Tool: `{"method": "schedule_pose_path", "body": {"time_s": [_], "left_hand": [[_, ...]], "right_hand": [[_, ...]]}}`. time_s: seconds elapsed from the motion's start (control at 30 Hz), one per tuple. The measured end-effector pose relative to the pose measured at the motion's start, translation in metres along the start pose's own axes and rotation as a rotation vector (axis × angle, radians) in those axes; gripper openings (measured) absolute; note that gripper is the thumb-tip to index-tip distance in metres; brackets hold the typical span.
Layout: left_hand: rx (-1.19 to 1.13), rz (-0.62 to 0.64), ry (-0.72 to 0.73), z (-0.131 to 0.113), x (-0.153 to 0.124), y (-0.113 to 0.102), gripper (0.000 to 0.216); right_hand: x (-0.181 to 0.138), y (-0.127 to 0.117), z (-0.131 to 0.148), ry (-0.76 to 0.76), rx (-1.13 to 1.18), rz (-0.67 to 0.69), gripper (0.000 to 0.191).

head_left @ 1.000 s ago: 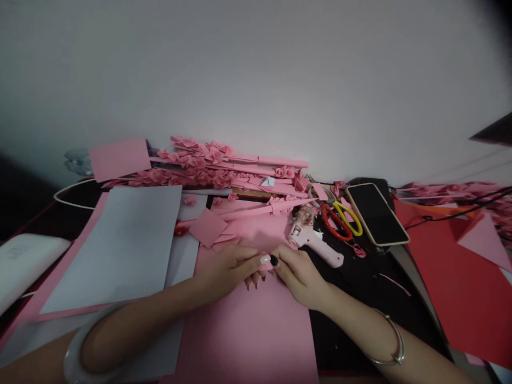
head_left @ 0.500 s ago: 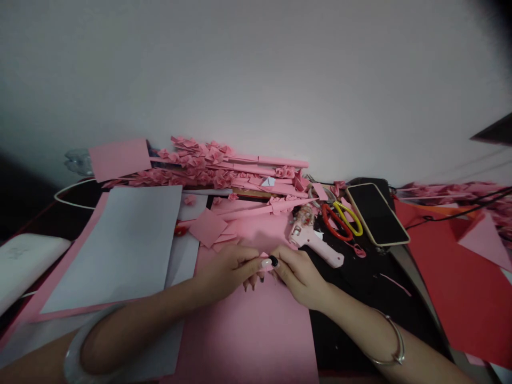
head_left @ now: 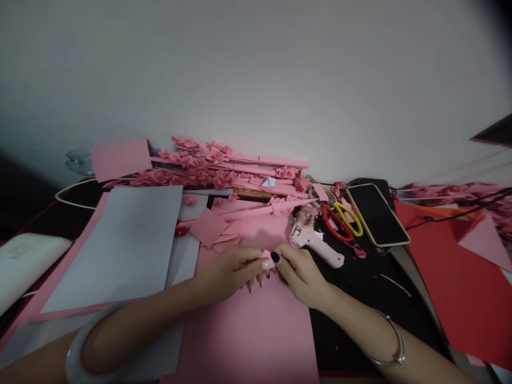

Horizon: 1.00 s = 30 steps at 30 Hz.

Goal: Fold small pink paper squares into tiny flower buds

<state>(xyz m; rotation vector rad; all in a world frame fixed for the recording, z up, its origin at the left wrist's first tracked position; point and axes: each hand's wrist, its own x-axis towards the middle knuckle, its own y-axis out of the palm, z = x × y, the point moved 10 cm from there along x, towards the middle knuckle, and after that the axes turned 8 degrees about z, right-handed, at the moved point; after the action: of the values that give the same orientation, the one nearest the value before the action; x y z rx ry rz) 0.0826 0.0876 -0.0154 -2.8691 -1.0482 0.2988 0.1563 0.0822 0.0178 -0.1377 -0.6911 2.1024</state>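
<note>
My left hand (head_left: 230, 266) and right hand (head_left: 298, 272) meet over the large pink paper sheet (head_left: 248, 325), fingers pinched on a small folded pink paper piece (head_left: 266, 256). Risk: uneven pressure could skew the crease or tear it.

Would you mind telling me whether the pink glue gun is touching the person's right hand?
Apart. The head view shows a strip of dark table between the right hand and the pink glue gun, which lies just beyond it.
</note>
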Motion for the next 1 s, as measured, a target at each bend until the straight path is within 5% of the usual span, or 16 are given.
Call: {"method": "schedule_pose_path", "body": {"time_s": [0.67,0.83,1.0], "left_hand": [[-0.099,0.005,-0.003,0.007,0.001,0.0,0.035],[-0.244,-0.08,-0.081,0.016,0.003,-0.007,0.027],[-0.209,-0.126,-0.099,0.01,0.0,-0.01,0.023]], "right_hand": [[0.001,-0.003,0.0,0.009,-0.046,-0.024,0.024],[-0.004,-0.009,-0.011,0.086,-0.001,-0.132,0.002],[-0.003,-0.017,0.003,-0.039,-0.033,-0.211,0.022]]}}
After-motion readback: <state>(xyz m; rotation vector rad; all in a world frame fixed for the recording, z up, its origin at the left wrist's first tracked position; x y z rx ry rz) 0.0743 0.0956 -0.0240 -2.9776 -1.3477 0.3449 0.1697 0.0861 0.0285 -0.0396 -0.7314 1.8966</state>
